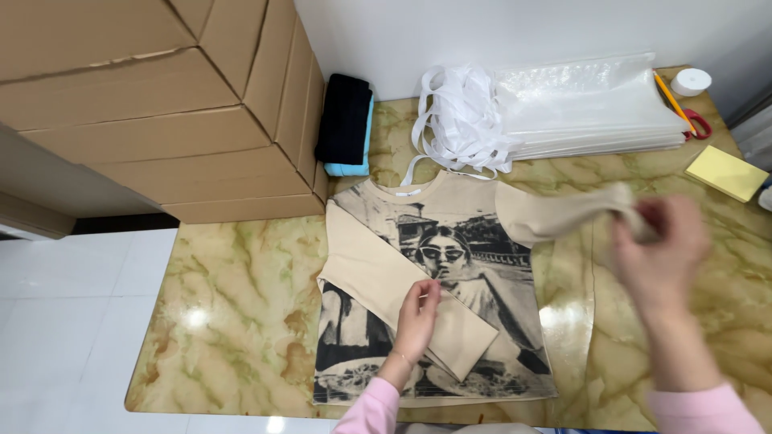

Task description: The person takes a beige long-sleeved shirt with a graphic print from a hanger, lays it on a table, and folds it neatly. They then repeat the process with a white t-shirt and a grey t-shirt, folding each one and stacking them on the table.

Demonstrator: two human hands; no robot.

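Note:
A beige long-sleeved shirt point(474, 241) with a black-and-white photo print lies face up on the marble table point(233, 313). Its one sleeve point(378, 277) is folded diagonally across the front. My left hand point(416, 317) rests flat on that folded sleeve near its cuff, fingers together. My right hand point(661, 245) is raised over the table's right side and grips the cuff of the other sleeve point(563, 213), lifting it off the surface; this hand is blurred.
Stacked cardboard boxes point(161, 104) stand at the back left. A folded black and blue cloth point(347, 120) leans beside them. White straps point(462, 120), a stack of clear plastic bags point(587, 108), scissors point(698, 124), tape roll point(691, 81) and yellow notepad point(726, 172) sit behind.

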